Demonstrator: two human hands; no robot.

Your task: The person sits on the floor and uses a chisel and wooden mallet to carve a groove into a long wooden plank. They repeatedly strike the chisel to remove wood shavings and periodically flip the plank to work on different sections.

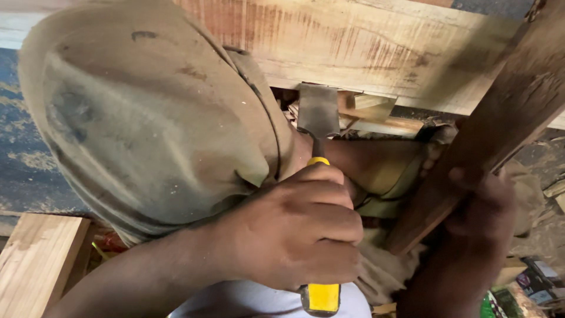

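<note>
Dark blue floor with worn yellowish patches (pixel 23 147) at left. Pale flat wooden board (pixel 35 265) lower left. Loose wood offcuts and dusty scraps (pixel 544 200) at right, daylight soft

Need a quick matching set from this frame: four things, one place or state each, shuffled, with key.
Things:
1. left hand
2. right hand
3. chisel blade
4. pale plank

States:
A. set against the edge of the plank, in a notch
B. wrapped round a yellow chisel handle
C. lying across the top of the frame
D. gripping a dark wooden bar

Pairs: 1-B, 2-D, 3-A, 4-C
</note>
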